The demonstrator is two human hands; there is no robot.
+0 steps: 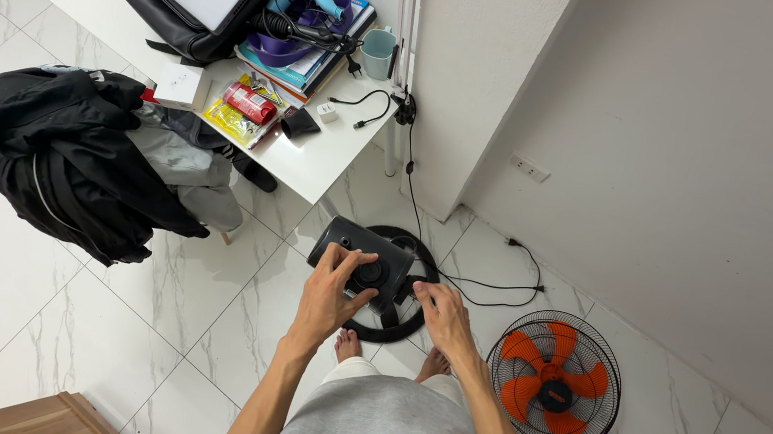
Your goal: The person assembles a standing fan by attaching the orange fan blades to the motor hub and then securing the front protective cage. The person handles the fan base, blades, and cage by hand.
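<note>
White marble-tile floor [141, 314]; plain white walls [719, 143]; wall socket [528, 168]; white desk [314, 161]; wooden furniture corner [46, 418].

Both hands [385, 297] on black fan motor [363, 256]

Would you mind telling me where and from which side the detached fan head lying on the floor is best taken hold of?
Probably by the outer rim of the fan head, coming from above. It lies flat on the tiled floor, grille up, with the orange blades caged behind thin wires, so the round rim looks like the sturdiest part to grip. Both hands, left hand and right hand, are on the black motor housing.
</note>
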